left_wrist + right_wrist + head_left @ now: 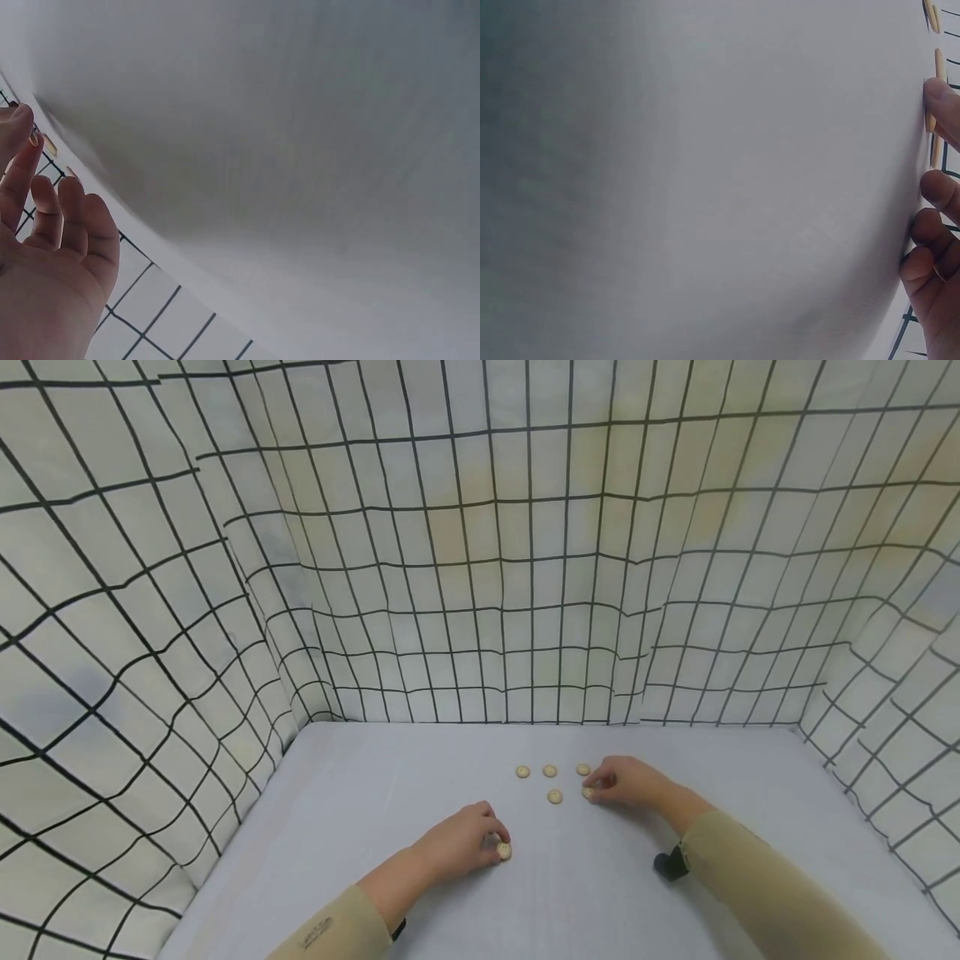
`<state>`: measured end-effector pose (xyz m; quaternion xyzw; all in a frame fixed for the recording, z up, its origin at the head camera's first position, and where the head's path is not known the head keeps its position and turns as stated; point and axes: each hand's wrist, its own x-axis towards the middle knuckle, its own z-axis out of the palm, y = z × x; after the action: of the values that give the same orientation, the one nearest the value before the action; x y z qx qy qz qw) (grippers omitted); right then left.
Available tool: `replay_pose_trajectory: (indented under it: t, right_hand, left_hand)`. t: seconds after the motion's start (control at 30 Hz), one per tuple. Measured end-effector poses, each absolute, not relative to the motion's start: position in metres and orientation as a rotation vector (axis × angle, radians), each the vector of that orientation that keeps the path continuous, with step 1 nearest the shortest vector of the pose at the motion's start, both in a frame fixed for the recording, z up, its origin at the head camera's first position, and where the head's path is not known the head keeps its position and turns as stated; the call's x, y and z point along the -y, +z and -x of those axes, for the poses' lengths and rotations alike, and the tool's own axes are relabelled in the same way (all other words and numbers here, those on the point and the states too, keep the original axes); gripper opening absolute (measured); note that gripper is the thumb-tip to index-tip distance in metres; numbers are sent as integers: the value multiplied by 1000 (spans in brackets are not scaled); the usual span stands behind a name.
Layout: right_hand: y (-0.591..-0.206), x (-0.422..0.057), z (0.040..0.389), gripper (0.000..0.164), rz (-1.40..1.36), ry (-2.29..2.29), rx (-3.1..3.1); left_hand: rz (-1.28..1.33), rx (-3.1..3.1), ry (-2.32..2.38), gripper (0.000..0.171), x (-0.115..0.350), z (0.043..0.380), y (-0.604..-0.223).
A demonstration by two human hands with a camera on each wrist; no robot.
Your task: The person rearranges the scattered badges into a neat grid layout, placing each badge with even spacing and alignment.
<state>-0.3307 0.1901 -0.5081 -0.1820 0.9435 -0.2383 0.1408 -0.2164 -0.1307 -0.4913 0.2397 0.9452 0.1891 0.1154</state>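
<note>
In the head view my left hand [467, 839] pinches a round pale wooden button [504, 851] between thumb and index finger, close over the white table. Farther right, the thumb and fingers of my right hand [628, 783] pinch another wooden button [588, 792] at the table surface. Three buttons lie in a back row: a left one [522, 772], a middle one [550, 771] and a right one [583, 769]. In front of the middle one is another button [555, 796]. The right wrist view shows my thumb [939, 91] against a button's edge [930, 121].
A white cloth covers the table [360, 777]. White walls with a black grid net [480, 585] rise behind it and along both sides. A small dark device [671, 863] sits at the right sleeve's cuff.
</note>
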Motion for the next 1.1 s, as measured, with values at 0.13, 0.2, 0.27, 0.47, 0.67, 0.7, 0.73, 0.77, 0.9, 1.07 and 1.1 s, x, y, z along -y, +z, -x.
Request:
replay_pose_trajectory:
  t: [0.13, 0.2, 0.27, 0.47, 0.67, 0.7, 0.73, 0.77, 0.9, 1.07, 1.1]
  right_hand:
    - [-507, -189, 331, 22, 519, -682, -2735]
    - [-507, -189, 331, 22, 511, -678, -2734]
    - [-506, -189, 331, 22, 511, -673, -2734]
    - [-505, -191, 330, 22, 518, -677, -2738]
    - [-510, -192, 330, 22, 504, -697, -2743]
    - [-511, -191, 330, 22, 503, -700, -2743]
    - [-511, -191, 330, 22, 499, -699, -2743]
    - [-511, -191, 329, 22, 498, -700, -2742]
    - [-511, -190, 329, 21, 497, -707, -2744]
    - [-511, -190, 330, 21, 479, -707, -2746]
    - [-511, -190, 330, 21, 476, -707, -2747]
  left_hand:
    - [-673, -2779, 579, 21, 131, 225, -489]
    - [-657, -2786, 597, 20, 131, 230, -489]
    - [-643, -2793, 612, 19, 130, 236, -490]
    - [-595, -2808, 647, 19, 122, 256, -492]
    - [-578, -2795, 673, 18, 117, 273, -495]
    - [-573, -2794, 672, 18, 117, 275, -496]
    - [-565, -2793, 673, 19, 116, 277, -497]
    - [-560, -2792, 676, 19, 116, 279, -497]
    - [-506, -2791, 692, 20, 115, 287, -497]
    - [-476, -2784, 706, 21, 113, 297, -498]
    - [-482, -2783, 705, 21, 113, 298, -498]
